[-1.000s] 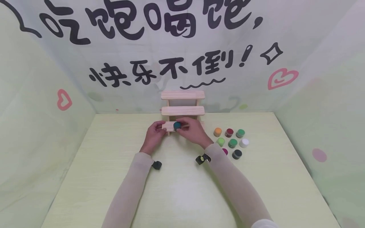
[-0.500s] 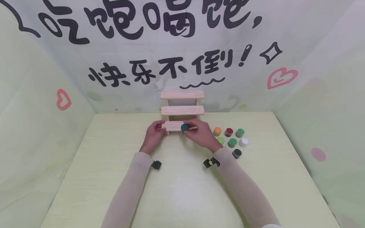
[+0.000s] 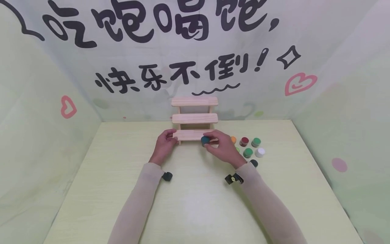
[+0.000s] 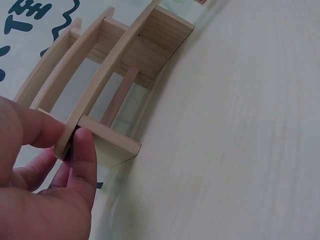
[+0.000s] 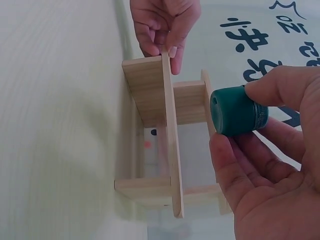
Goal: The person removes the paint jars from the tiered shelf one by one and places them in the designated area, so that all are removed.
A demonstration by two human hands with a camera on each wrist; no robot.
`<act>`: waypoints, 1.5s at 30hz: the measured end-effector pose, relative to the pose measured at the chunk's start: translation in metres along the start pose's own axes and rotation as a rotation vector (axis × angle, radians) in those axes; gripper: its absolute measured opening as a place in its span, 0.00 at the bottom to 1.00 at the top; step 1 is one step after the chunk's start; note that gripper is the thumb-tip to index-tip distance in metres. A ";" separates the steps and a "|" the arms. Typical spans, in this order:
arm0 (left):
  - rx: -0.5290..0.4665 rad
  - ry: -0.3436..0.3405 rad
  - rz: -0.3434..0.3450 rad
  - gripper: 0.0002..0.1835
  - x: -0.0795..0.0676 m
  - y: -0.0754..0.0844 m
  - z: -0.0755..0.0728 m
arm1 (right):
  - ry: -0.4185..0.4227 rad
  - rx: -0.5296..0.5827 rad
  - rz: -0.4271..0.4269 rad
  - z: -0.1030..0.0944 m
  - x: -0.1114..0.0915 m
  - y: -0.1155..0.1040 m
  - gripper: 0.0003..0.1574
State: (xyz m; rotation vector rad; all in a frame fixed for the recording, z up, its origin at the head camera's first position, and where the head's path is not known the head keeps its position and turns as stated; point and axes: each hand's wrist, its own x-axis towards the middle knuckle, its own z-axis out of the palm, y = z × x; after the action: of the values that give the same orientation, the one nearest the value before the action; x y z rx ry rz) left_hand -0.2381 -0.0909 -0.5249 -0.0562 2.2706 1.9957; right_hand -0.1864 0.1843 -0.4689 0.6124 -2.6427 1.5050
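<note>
A three-tier wooden stand (image 3: 195, 118) stands against the back wall. My left hand (image 3: 164, 145) pinches the left end of its lowest board (image 4: 102, 82) between thumb and fingers. My right hand (image 3: 224, 146) holds a small dark teal lidded pot (image 5: 235, 111), thumb and fingers on its sides. In the head view this pot overlaps the front edge of the lowest board, near the board's right end. No other pots show on the boards.
Several similar pots stand to the right, among them a dark red pot (image 3: 244, 141), a green pot (image 3: 248, 153) and a white pot (image 3: 260, 152). My right hand and sleeve partly cover others. Printed cloth walls enclose the tabletop (image 3: 189, 203).
My right hand has moved to the right along the lowest board with the teal pot, covering more of the nearby pots. My left hand has stayed at the board's left end.
</note>
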 end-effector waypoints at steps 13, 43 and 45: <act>-0.017 -0.002 -0.013 0.21 0.000 0.001 0.001 | 0.035 0.011 -0.027 -0.020 -0.027 0.011 0.26; -0.005 0.015 -0.039 0.21 -0.002 0.005 0.003 | 0.126 -0.107 0.040 -0.075 -0.097 0.038 0.25; -0.005 0.015 -0.037 0.20 -0.002 0.005 0.003 | 0.135 -0.106 0.047 -0.081 -0.102 0.041 0.26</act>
State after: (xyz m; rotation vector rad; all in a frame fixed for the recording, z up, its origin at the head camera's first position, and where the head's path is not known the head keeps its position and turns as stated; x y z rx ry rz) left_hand -0.2360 -0.0878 -0.5197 -0.1127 2.2570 1.9895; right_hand -0.1196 0.3027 -0.4822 0.4279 -2.6305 1.3549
